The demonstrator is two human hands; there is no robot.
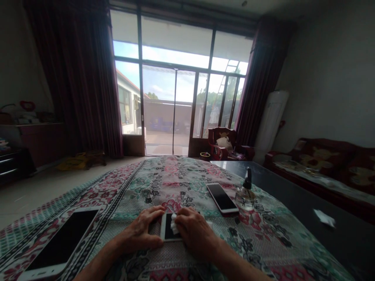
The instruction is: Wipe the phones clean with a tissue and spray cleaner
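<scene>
A white-framed smartphone with a dark screen lies on the flowered tablecloth in front of me. My left hand holds its left end, thumb at the near corner and fingers at the far one. Pinched in my right hand is a crumpled white tissue, pressed against the screen. That hand covers the phone's right part. Farther right rests a second smartphone, screen up. Beside it stands a clear bottle with a black pump top. A larger white-edged device lies to the left.
The patterned tablecloth covers the table under my hands. At right, a dark glossy table carries another crumpled tissue. Beyond are a wooden armchair, a sofa and glass doors between dark curtains.
</scene>
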